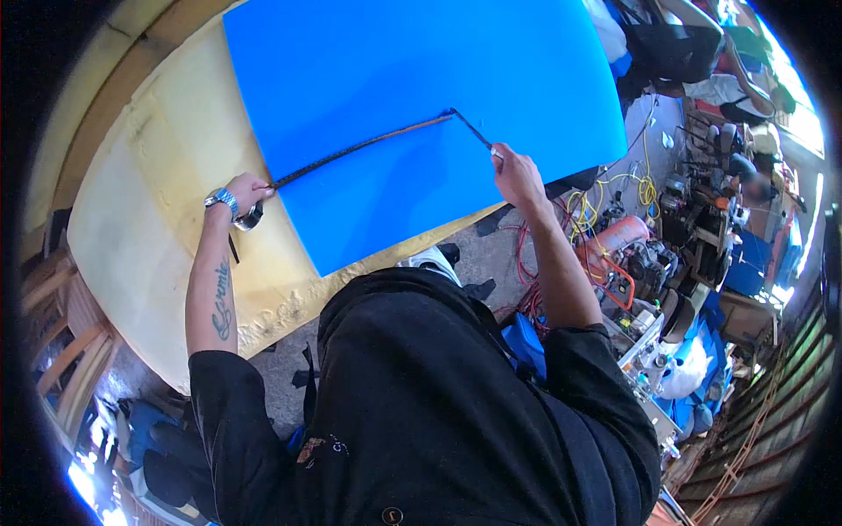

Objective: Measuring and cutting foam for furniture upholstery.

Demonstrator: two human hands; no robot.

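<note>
A long, narrow dark strip (360, 146) lies across a bright blue sheet (438, 53), bending sharply near the sheet's middle. Whether it is one piece or two joined at the bend, I cannot tell. My left hand (249, 190), with a metal watch at the wrist, pinches the strip's left end by the sheet's left edge. A small dark, shiny rounded thing (251, 217) shows just under that hand, its kind unclear. My right hand (519, 178) is closed around the near end of the short angled part, over the sheet's right half. Beneath the sheet is a pale yellow padded slab (149, 210).
To the right, the floor holds an orange tank-shaped machine (618, 237), tangled red hoses (531, 289) and a yellow cord (647, 188). Crowded shelves and tools stand beyond. Wooden slats (66, 324) lie at the left, and dark scraps (481, 289) near my feet.
</note>
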